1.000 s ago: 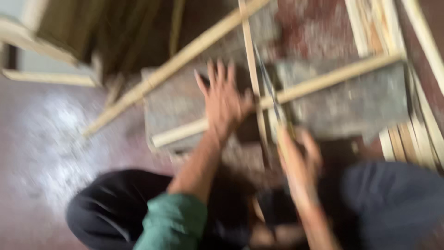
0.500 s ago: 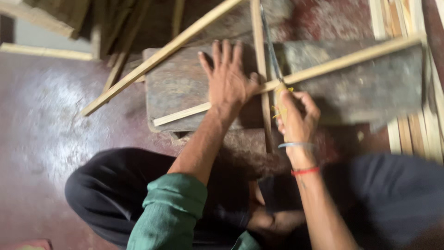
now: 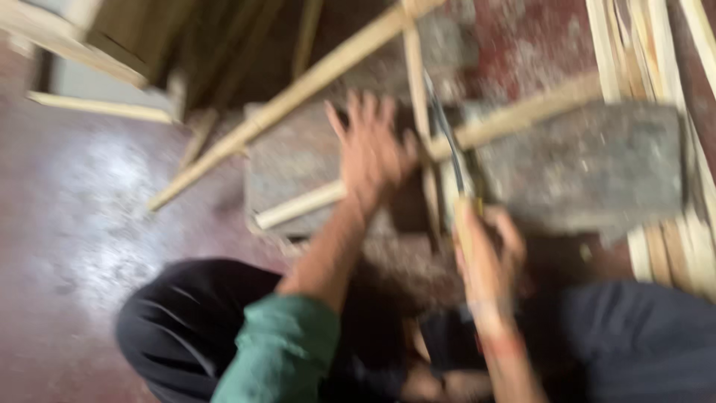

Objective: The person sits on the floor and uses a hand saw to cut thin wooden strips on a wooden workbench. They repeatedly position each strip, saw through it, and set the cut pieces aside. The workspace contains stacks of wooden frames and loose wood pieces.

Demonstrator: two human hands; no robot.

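The view is blurred. My left hand (image 3: pixel 371 151) lies flat, fingers spread, pressing a pale wooden strip (image 3: pixel 313 201) onto a grey stone block (image 3: pixel 287 160). My right hand (image 3: pixel 485 254) is closed round the handle of a hand saw (image 3: pixel 447 142), whose thin dark blade runs up and away across the strip, in the gap between this block and a second grey stone block (image 3: pixel 589 168) on the right. A narrow upright strip (image 3: pixel 418 82) stands beside the blade.
A long wooden strip (image 3: pixel 298 89) slants from upper right to lower left over the blocks. Several more strips (image 3: pixel 656 60) lie stacked at the right edge. A wooden frame (image 3: pixel 112 45) sits at top left. Reddish floor (image 3: pixel 89 224) spreads left; my dark-clad knees (image 3: pixel 186 328) fill the bottom.
My right hand has pulled the saw back toward me, lower in the view. My left hand stays flat on the strip. The camera has shifted slightly and the picture is blurrier.
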